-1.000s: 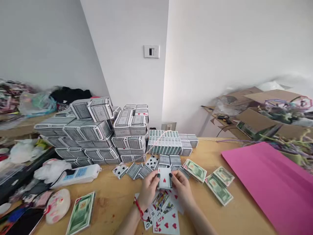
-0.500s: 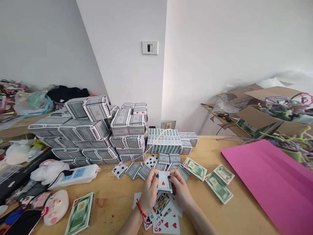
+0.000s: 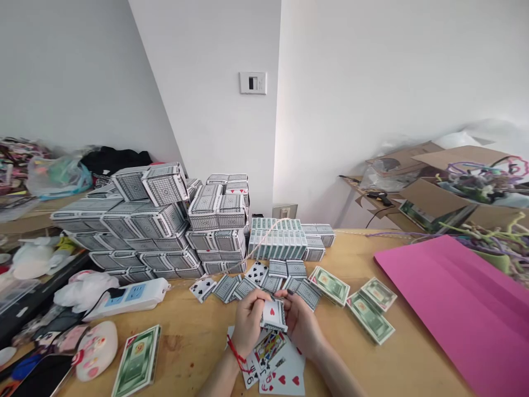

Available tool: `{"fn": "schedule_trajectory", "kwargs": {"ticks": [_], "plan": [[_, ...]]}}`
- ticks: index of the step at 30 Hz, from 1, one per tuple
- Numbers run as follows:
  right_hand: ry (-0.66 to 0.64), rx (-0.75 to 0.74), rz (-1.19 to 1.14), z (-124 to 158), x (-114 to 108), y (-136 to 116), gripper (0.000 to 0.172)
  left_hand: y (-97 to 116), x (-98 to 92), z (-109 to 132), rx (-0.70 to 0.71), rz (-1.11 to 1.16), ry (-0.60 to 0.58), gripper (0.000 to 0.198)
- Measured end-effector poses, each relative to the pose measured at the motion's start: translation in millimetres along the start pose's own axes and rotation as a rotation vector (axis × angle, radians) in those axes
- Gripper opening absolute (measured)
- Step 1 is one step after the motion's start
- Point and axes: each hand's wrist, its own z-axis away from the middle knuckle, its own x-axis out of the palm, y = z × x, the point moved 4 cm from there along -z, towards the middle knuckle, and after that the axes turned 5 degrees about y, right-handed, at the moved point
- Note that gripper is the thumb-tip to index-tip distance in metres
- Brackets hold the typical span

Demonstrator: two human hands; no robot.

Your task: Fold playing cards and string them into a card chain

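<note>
My left hand (image 3: 247,324) grips a folded playing card (image 3: 273,314) by its left side. The card shows a red heart in its white middle, and its bent edges show the grey patterned back. My right hand (image 3: 305,326) closes its fingers round the card's right edge, with fingertips at the upper corner. Beneath both hands lie several loose face-up playing cards (image 3: 285,381), partly hidden by the wrists. Just beyond, several folded cards (image 3: 226,288) lie with grey backs up, along with face-up spade cards (image 3: 256,272).
Large stacks of grey folded-card blocks (image 3: 144,226) stand at the back left, beside a row of green-edged blocks (image 3: 278,238). Green card packs (image 3: 371,317) lie right; another pack (image 3: 137,358) lies left. A power strip (image 3: 142,295) and a pink sheet (image 3: 430,298) flank the work area.
The heart card has tilted and moved slightly left and down. My right hand has turned, its fingers now at the card's upper right corner. My left thumb has shifted along the card.
</note>
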Motion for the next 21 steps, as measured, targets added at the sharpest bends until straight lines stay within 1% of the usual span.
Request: {"fn": "schedule_trajectory", "kwargs": {"ticks": [2, 5, 7, 9, 11, 12, 14, 18, 21], "plan": [[-0.013, 0.014, 0.036, -2, -2, 2, 0.027, 3, 0.3, 1, 0.025, -0.022, -0.033, 0.018], [-0.026, -0.051, 0.170, -5, -9, 4, 0.026, 8, 1.2, 1, 0.072, -0.021, -0.091, 0.020], [-0.016, -0.131, 0.288, -8, -12, 3, 0.027, 10, 3.1, 2, 0.098, 0.013, -0.150, 0.018], [0.014, -0.235, 0.393, -8, -15, -2, 0.026, 8, 5.4, 1, 0.067, 0.043, -0.188, 0.019], [0.042, -0.341, 0.505, -7, -14, -8, 0.026, 2, 6.8, 0, -0.007, 0.032, -0.158, 0.027], [0.056, -0.388, 0.564, -6, -14, -11, 0.025, -1, 7.0, -1, -0.040, 0.010, -0.123, 0.026], [0.083, -0.461, 0.666, -5, -12, -15, 0.024, -6, 7.9, -3, -0.064, -0.044, -0.070, 0.019], [0.107, -0.515, 0.759, -2, -10, -17, 0.020, -10, 10.0, -4, -0.052, -0.088, -0.044, 0.015], [0.110, -0.539, 0.800, -1, -9, -18, 0.019, -12, 7.5, -4, -0.064, -0.078, 0.017, 0.014]]}}
